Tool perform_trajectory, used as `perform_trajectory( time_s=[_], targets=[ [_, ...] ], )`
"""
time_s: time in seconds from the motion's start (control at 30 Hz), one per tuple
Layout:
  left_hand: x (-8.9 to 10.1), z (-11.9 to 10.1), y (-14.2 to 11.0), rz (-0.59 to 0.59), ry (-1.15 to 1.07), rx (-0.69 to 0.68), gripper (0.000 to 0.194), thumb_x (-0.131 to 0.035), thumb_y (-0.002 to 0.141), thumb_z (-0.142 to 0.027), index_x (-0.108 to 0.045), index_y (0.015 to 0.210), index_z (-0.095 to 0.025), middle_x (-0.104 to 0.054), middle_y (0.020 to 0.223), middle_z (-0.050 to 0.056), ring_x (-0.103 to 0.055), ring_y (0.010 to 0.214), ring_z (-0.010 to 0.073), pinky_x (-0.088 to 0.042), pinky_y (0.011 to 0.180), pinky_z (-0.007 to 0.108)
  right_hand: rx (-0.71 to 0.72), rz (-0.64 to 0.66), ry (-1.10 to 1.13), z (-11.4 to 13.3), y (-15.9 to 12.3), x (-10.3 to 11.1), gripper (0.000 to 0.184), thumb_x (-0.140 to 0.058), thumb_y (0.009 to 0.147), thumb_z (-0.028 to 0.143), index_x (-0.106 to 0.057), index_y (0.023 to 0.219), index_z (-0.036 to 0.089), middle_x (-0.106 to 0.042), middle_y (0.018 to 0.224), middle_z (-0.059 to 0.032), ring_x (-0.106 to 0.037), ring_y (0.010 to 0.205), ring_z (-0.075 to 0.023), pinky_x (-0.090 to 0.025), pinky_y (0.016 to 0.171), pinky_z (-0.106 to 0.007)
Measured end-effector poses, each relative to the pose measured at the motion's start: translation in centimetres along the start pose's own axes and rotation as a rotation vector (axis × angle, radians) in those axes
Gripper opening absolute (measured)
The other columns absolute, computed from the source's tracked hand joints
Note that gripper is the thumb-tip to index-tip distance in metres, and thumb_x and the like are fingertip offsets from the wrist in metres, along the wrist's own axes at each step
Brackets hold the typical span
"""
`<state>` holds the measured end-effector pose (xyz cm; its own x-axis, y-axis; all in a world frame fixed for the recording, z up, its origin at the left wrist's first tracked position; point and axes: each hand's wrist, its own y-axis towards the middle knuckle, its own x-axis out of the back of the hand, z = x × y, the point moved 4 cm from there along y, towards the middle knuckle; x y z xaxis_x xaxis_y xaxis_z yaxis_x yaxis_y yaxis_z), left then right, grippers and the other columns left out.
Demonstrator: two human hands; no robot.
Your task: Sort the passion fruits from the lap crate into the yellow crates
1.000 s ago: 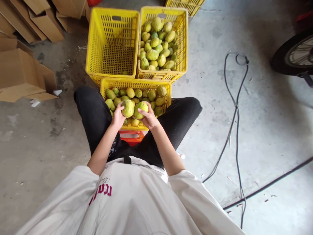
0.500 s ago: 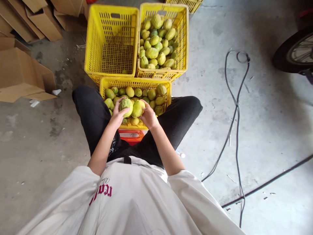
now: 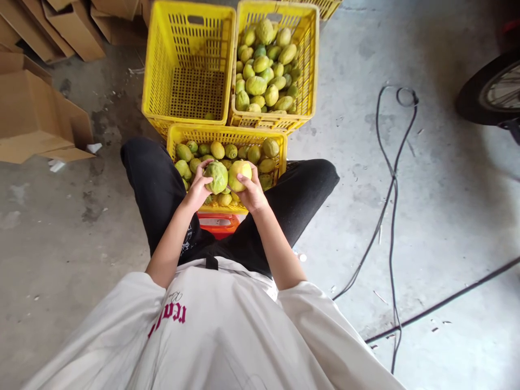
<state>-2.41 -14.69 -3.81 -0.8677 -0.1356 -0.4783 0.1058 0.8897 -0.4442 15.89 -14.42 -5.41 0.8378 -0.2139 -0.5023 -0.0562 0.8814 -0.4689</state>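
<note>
Over the front yellow crate [image 3: 280, 168], my left hand [image 3: 197, 189] is closed round a green, bumpy-skinned lemon [image 3: 217, 177]. Beside it, my right hand [image 3: 252, 190] grips a yellower lemon [image 3: 239, 174], thumb across its near face. The two fruits are held side by side, almost touching; whether they meet I cannot tell. Below both hands, several green and yellow lemons [image 3: 218, 150] lie in the front crate, which sits between my knees. My hands and the held fruits hide part of the crate's contents.
Behind stand two deeper yellow crates: the left one [image 3: 148, 81] shows its slatted bottom and a fruit low in a corner, the right one [image 3: 314, 65] is heaped with lemons. Cardboard boxes [image 3: 40, 114] lie left. A black cable [image 3: 393, 179] and a wheel [image 3: 491, 92] are right.
Both held lemons have shifted slightly right. My right hand has turned its lemon, so the thumb now shows across the front. The view has tilted a little.
</note>
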Motion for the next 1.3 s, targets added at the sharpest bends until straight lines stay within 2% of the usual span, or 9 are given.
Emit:
perform_trajectory(
  time_s=[0.23,0.43,0.63,0.73,0.83,0.97,1.1,1.2,1.3],
  targets=[
    [1.5,1.3,1.2,0.004,0.134,-0.230,0.100,-0.109,0.071,-0.046,-0.059,0.159,-0.045,-0.074,0.152,0.004,-0.068,0.159,0.0322,-0.060,0.132,0.050,0.006,0.011,0.103,-0.1,0.4,-0.1,0.060,-0.095,0.080,0.055,-0.064,0.129,0.039,-0.076,0.142,0.0005,-0.066,0.156,-0.0339,-0.072,0.119,-0.056],
    [2.8,2.6,2.3,0.020,0.178,-0.201,0.081,-0.114,0.071,-0.056,-0.074,0.138,-0.038,-0.082,0.146,0.003,-0.072,0.154,0.0348,-0.060,0.133,0.053,-0.062,0.028,0.075,-0.2,0.8,-0.2,0.051,-0.086,0.077,0.054,-0.066,0.120,0.035,-0.082,0.135,-0.0023,-0.072,0.152,-0.0370,-0.076,0.113,-0.053],
    [1.9,1.5,1.3,-0.068,0.186,-0.223,0.080,-0.115,0.069,-0.048,-0.072,0.136,-0.040,-0.079,0.150,0.003,-0.070,0.159,0.0312,-0.058,0.134,0.047,0.024,0.041,0.040,0.5,-0.1,-0.8,0.070,-0.102,0.074,0.049,-0.056,0.125,0.040,-0.078,0.120,0.0043,-0.077,0.137,-0.0287,-0.073,0.111,-0.045],
    [0.3,0.4,0.2,-0.067,0.223,-0.192,0.077,-0.113,0.071,-0.039,-0.073,0.136,-0.037,-0.076,0.159,0.006,-0.059,0.172,0.0338,-0.055,0.138,0.047,0.037,0.044,0.024,0.9,-0.5,-1.2,0.075,-0.107,0.069,0.048,-0.057,0.124,0.039,-0.077,0.123,0.0041,-0.076,0.134,-0.0273,-0.070,0.116,-0.044],
    [-0.5,-0.1,-0.3,-0.115,0.212,-0.149,0.076,-0.114,0.066,-0.031,-0.074,0.131,-0.034,-0.077,0.159,0.007,-0.056,0.175,0.0360,-0.055,0.139,0.048,-0.002,0.104,-0.023,1.1,-0.8,-1.5,0.072,-0.105,0.071,0.048,-0.062,0.128,0.038,-0.079,0.122,0.0010,-0.073,0.139,-0.0326,-0.067,0.121,-0.049],
    [-0.2,0.4,0.0,-0.150,0.221,-0.116,0.078,-0.113,0.065,-0.030,-0.072,0.131,-0.034,-0.079,0.152,0.005,-0.060,0.171,0.0314,-0.054,0.139,0.043,-0.023,0.114,-0.035,1.2,-0.9,-1.3,0.076,-0.109,0.069,0.044,-0.063,0.130,0.038,-0.077,0.121,0.0001,-0.073,0.135,-0.0337,-0.072,0.114,-0.051],
    [0.7,1.1,0.5,-0.121,0.203,-0.120,0.071,-0.108,0.075,-0.038,-0.072,0.135,-0.032,-0.082,0.146,0.003,-0.066,0.163,0.0336,-0.053,0.140,0.044,-0.038,0.119,-0.017,0.6,-0.7,-0.9,0.082,-0.114,0.069,0.040,-0.061,0.131,0.039,-0.073,0.137,0.0009,-0.074,0.129,-0.0288,-0.077,0.108,-0.049],
    [1.1,1.4,0.9,-0.083,0.088,-0.070,0.053,-0.092,0.085,-0.038,-0.073,0.134,-0.034,-0.086,0.142,0.002,-0.071,0.158,0.0334,-0.061,0.130,0.046,-0.040,0.075,0.007,0.2,-0.2,-0.4,0.071,-0.106,0.078,0.048,-0.061,0.132,0.039,-0.073,0.137,0.0007,-0.074,0.133,-0.0293,-0.077,0.110,-0.052],
    [1.2,1.5,1.1,-0.114,0.053,-0.025,0.050,-0.088,0.085,-0.039,-0.075,0.133,-0.036,-0.087,0.138,0.003,-0.072,0.156,0.0319,-0.066,0.119,0.044,-0.058,0.043,0.055,0.1,0.2,-0.1,0.053,-0.087,0.082,0.054,-0.064,0.127,0.036,-0.077,0.136,-0.0023,-0.072,0.144,-0.0351,-0.075,0.110,-0.057]
  ],
)
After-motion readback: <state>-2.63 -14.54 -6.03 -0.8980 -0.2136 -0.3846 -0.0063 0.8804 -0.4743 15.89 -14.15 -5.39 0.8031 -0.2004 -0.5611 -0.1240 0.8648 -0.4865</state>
